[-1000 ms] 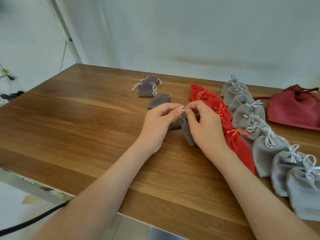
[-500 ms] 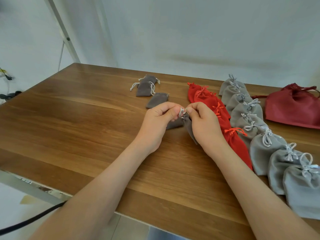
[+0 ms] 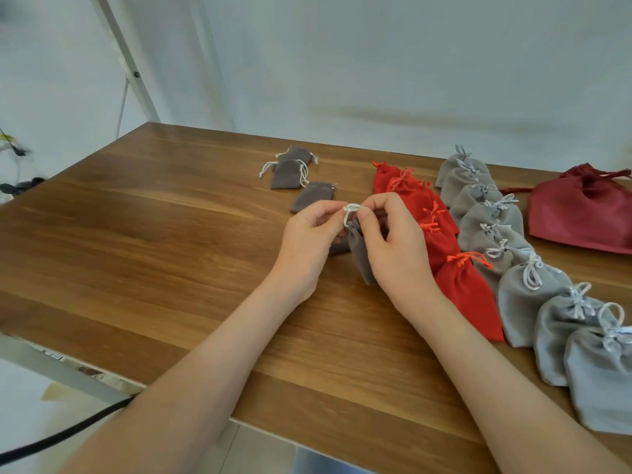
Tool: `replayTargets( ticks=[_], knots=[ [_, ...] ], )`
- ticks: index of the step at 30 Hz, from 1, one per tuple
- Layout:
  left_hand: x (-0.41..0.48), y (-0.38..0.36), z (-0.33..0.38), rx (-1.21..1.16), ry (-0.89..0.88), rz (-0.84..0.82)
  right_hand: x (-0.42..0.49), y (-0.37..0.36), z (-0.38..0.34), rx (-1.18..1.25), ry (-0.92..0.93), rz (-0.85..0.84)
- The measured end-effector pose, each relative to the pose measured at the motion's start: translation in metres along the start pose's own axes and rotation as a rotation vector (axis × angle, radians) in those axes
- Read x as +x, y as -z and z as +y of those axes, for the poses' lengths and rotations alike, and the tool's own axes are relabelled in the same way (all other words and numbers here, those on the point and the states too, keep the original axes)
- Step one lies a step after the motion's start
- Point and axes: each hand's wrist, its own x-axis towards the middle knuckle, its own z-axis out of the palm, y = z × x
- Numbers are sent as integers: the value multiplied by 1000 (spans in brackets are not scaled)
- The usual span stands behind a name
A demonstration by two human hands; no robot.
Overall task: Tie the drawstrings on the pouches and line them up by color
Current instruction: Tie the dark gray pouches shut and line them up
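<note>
Two hands, left hand (image 3: 307,241), right hand (image 3: 393,248), pinching white drawstring (image 3: 350,210), small brown pouch (image 3: 360,254)

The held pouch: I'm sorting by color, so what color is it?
Dark taupe-grey pouch with a pale drawstring, pinched by both hands in the head view.

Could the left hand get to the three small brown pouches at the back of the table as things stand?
Probably yes: bare table lies between the left hand and those brown pouches, though it's busy with a pouch string.
</note>
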Motion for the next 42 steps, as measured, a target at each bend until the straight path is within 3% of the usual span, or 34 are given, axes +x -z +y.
replayTargets(
  ticks=[6, 12, 18, 26, 36, 42],
  knots=[
    [-2, -1, 2, 66, -27, -7, 3, 4, 3, -71, 16, 85],
    [-2, 1, 3, 39, -24, 45, -3, 6, -2, -50, 108, -80],
    [-5, 0, 2, 130, -170, 5, 0, 10, -9, 241, -95, -66],
    [-14, -5, 2, 384, -346, 123, 3, 6, -8, 131, -244, -84],
    [-17, -5, 4, 486, -456, 197, 5, 12, -9, 265, -301, -194],
    [-13, -4, 0, 502, -412, 75, 6, 10, -5, 245, -247, -56]
  ],
)
